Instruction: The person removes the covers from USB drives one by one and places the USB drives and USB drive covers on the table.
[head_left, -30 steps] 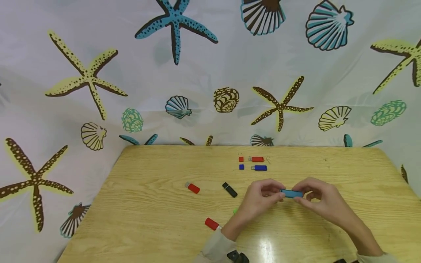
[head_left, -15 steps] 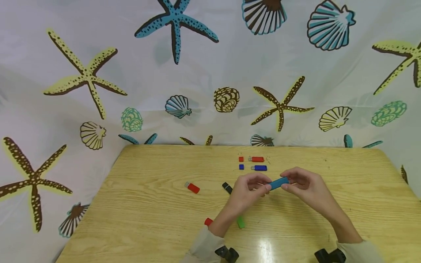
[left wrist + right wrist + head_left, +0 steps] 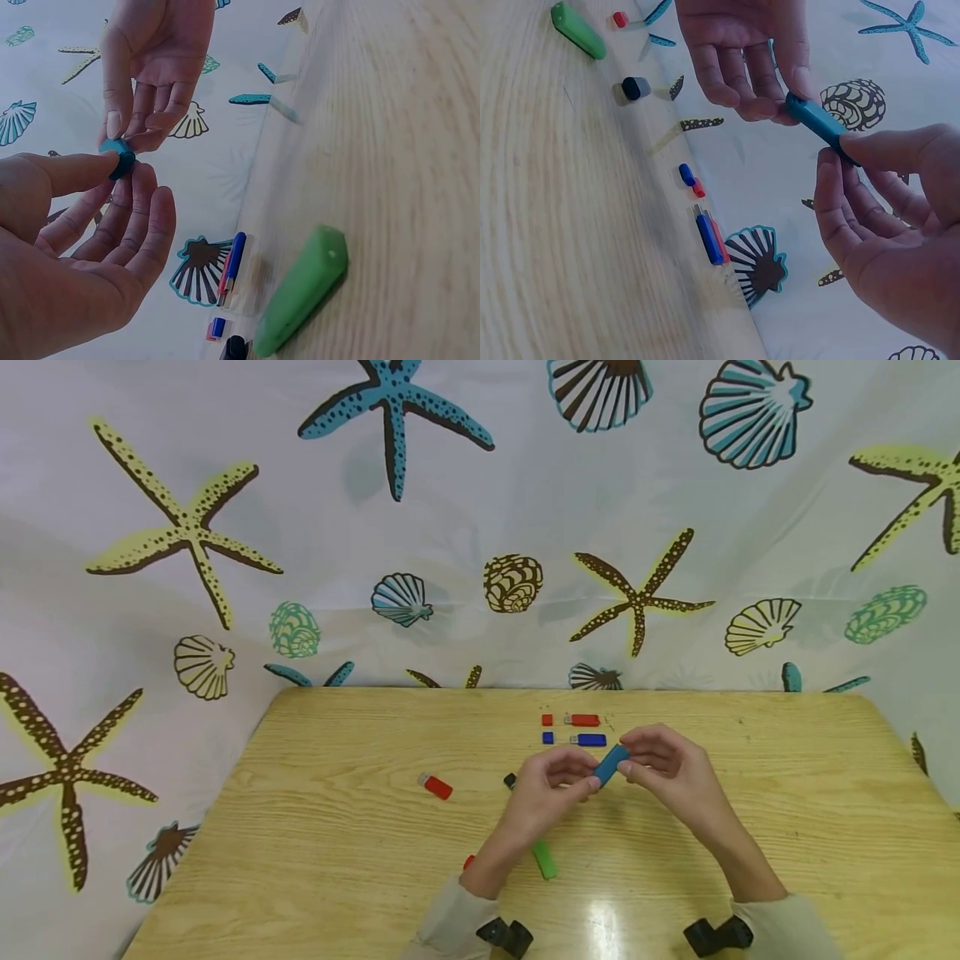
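Both hands hold a light-blue USB stick [image 3: 611, 766] above the table, tilted with its right end farther up in the head view. My left hand [image 3: 543, 793] pinches the near left end between thumb and fingers. At the far right end, my right hand [image 3: 675, 772] pinches it the same way. In the right wrist view the blue USB stick [image 3: 817, 124] spans between the two thumbs, its ends covered by fingertips. Below the left wrist lies a green USB stick [image 3: 544, 860]. A black USB stick [image 3: 510, 781] is mostly hidden behind the left hand.
At the back, a red USB stick [image 3: 584, 720] and a blue one [image 3: 590, 740] lie uncapped, with a red cap [image 3: 547, 720] and a blue cap [image 3: 548, 738] beside them. Another red USB stick [image 3: 437, 787] lies at left. Patterned cloth [image 3: 450, 527] hangs behind the table [image 3: 337, 843].
Both hands have moved left and toward the back with the light-blue USB stick, which has turned from nearly level to steeply slanted. The green USB stick has come into sight below the left arm.
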`<control>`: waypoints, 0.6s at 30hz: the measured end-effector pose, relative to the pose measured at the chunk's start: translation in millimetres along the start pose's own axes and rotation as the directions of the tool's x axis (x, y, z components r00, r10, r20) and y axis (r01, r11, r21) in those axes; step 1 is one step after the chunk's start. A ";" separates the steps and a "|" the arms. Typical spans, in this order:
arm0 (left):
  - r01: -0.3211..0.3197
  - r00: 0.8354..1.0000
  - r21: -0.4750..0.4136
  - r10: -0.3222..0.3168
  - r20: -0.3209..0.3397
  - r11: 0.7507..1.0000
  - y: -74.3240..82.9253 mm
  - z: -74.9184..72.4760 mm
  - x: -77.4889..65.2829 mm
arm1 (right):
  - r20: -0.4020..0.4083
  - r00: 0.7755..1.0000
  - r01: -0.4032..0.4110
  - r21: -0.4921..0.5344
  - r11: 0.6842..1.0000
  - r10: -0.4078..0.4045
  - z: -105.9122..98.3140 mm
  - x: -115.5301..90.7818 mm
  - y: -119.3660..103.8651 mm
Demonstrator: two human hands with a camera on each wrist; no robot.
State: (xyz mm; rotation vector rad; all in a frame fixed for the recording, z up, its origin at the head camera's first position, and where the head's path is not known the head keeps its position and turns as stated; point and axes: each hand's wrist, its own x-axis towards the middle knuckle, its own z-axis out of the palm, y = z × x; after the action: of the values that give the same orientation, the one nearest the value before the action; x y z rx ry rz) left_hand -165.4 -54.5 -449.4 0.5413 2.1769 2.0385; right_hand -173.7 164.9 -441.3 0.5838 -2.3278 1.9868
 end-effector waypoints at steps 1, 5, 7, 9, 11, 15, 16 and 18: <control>0.000 1.000 -0.002 0.000 0.000 1.000 -0.5 -0.6 -0.5 | -0.005 1.000 -0.004 0.012 1.000 0.004 1.4 0.0 0.1; -0.005 1.000 0.005 0.005 -0.003 1.000 -1.7 -2.6 -2.7 | -0.012 1.000 -0.020 0.053 0.998 0.021 6.4 -1.0 -0.3; -0.012 1.000 0.013 0.012 -0.005 1.000 -2.1 -3.5 -3.3 | -0.010 1.000 -0.019 0.059 0.998 0.020 8.7 -1.4 -1.3; -0.023 1.000 0.012 0.023 -0.010 1.000 -1.7 -4.1 -4.2 | -0.008 1.000 -0.017 0.052 0.999 0.017 11.0 -1.5 -2.3; -0.026 1.000 0.006 0.026 -0.014 1.000 -1.7 -4.7 -4.6 | -0.004 1.000 -0.014 0.040 0.999 0.014 12.9 -1.8 -3.2; -0.021 1.000 0.000 0.021 -0.022 1.000 -1.3 -4.8 -5.7 | -0.001 1.000 -0.018 0.028 0.999 0.018 15.3 -3.1 -3.7; -0.017 1.000 0.000 0.017 -0.022 1.000 -1.1 -4.8 -5.6 | -0.002 1.000 -0.018 0.028 0.999 0.018 15.6 -3.5 -3.7; -0.011 1.000 -0.003 0.011 -0.026 1.000 0.2 -4.6 -6.1 | -0.003 1.000 -0.024 0.038 0.999 0.024 16.2 -4.2 -3.3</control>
State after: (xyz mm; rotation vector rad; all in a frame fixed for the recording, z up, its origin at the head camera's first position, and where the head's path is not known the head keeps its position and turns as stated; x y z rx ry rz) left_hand -161.2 -60.9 -449.7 0.5302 2.1900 2.0659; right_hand -165.3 150.1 -442.3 0.5564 -2.3112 2.0446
